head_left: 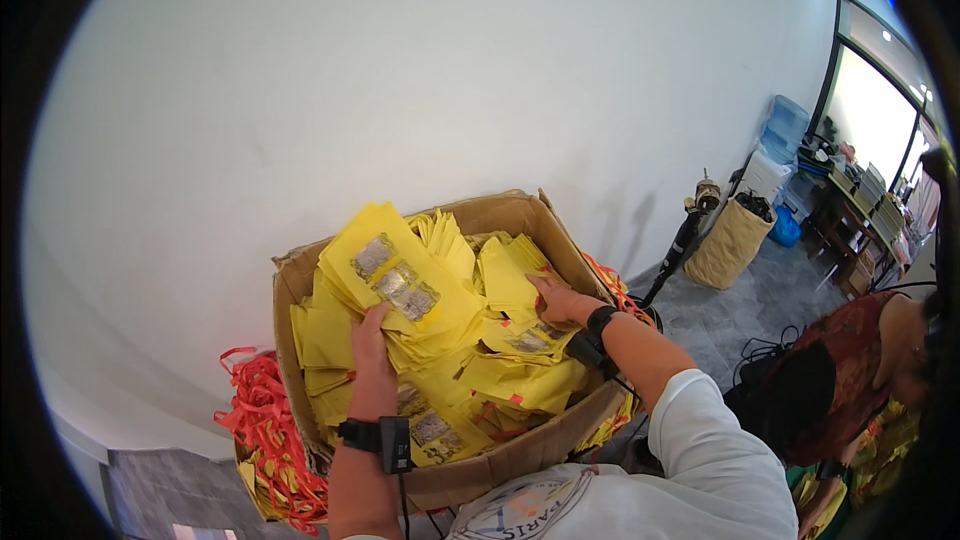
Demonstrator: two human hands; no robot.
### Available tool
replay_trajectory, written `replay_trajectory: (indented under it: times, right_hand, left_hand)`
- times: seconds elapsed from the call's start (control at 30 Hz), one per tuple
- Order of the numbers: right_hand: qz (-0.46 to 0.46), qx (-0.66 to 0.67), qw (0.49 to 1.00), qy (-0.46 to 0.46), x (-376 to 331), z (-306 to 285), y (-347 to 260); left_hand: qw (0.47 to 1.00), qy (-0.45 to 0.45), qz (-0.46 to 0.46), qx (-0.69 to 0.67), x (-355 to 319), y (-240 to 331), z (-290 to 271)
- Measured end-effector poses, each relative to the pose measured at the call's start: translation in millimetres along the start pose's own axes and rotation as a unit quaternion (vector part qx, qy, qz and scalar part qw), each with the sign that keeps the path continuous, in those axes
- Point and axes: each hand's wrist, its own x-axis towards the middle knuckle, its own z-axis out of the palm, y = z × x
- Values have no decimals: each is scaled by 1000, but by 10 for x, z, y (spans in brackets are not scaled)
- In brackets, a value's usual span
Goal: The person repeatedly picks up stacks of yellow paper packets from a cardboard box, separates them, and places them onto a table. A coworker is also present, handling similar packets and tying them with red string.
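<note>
A large open cardboard box stands before me, heaped with yellow paper sheets in loose bundles. Some carry silver foil patches, and small red marks show among them. At the left of the box, my left hand is closed on the lower edge of a fanned yellow paper stack that tilts up above the heap; some of its fingers are hidden by the paper. Over the right side of the box, my right hand grips the edge of another yellow paper bundle. Its fingertips are partly hidden.
Tangled red ribbons hang beside the box on the left. A white wall rises behind it. At the right are a black pole, a tan bag, a water dispenser, cables and another person beside more yellow paper.
</note>
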Motion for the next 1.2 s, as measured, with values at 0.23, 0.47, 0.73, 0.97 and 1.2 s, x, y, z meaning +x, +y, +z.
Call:
replay_trajectory:
  times: [0.23, 0.47, 0.73, 0.97, 1.2]
  right_hand:
    - [-37, -72, 994, 75, -85, 19, -67]
    - [-27, 63, 953, 295, -154, -90, -173]
    - [-107, 117, 945, 285, -162, -1435, -460]
    - [-96, 116, 981, -122, -515, -1492, -732]
    - [-57, -19, 968, -244, -301, -703, -622]
  left_hand:
    - [1000, 13, -13, 5, -6, 87, -76]
    - [1000, -19, 12, 5, -47, 161, -65]
    - [999, 26, 42, 20, -127, 96, -133]
    - [992, 63, 66, 85, -134, 64, -137]
    - [983, 22, 117, 137, -68, -50, -85]
